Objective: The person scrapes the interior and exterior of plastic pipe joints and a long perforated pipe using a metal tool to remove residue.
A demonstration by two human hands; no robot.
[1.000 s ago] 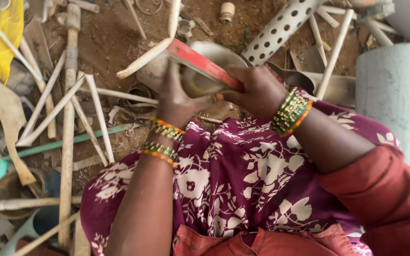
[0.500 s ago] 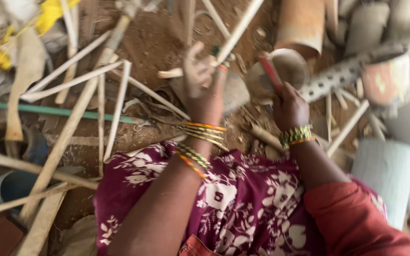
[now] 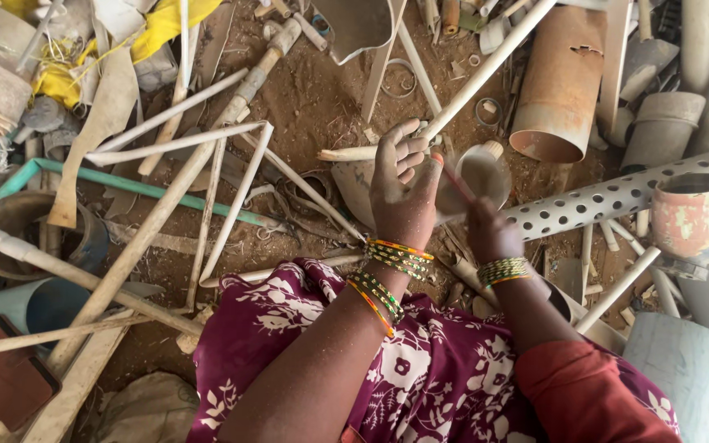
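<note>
The right hand (image 3: pixel 492 238) grips a red-handled tool (image 3: pixel 455 182) against a short pipe piece (image 3: pixel 479 174), above the dirt floor's far edge. The left hand (image 3: pixel 401 197) hovers open beside it, so the unsteadied piece could slip and the tool nick those fingers.

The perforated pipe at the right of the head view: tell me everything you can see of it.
The perforated pipe is a pale grey-white tube, plastic by its look, dotted all over with rows of small round holes. It lies tilted on the dirt ground, rising from near the right hand toward the frame's right edge. A paint-flaked cylinder stands in front of its far part, and thin pale pipes lie just below it. Its near end is hidden behind the hand; whether they touch cannot be told.
</note>
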